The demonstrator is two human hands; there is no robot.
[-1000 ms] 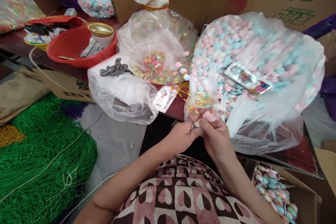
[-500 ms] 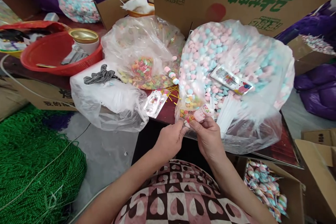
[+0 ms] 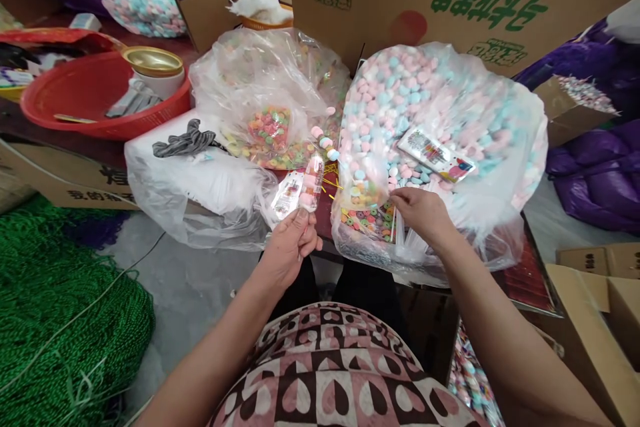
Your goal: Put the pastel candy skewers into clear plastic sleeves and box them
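Note:
My left hand [image 3: 293, 243] is closed round the lower end of a marshmallow skewer [image 3: 312, 181] in a clear printed wrapper, held upright. Over the front of the big plastic bag, my right hand [image 3: 424, 212] pinches a thin white stick [image 3: 393, 221], which hangs below the fingertips. More white sticks [image 3: 414, 243] lie under that hand. Beside them are colourful ring candies [image 3: 364, 223]. Pink and blue marshmallows [image 3: 373, 107] fill the bag behind, with a stack of printed wrappers [image 3: 436, 153] on top. A few unwrapped marshmallows [image 3: 325, 141] lie in a row between the bags.
At left are a white plastic bag [image 3: 200, 180] with grey ties [image 3: 184, 139] on it, and a red basin [image 3: 65, 97] holding a gold bowl [image 3: 153, 60]. A tall carton [image 3: 350, 13] stands behind. Green netting [image 3: 75, 307] covers the floor at left; an open box [image 3: 585, 320] is at right.
My hands have come apart. The left has moved left with the wrapped skewer, now raised upright. My right hand has let go of it and moved right to the white sticks.

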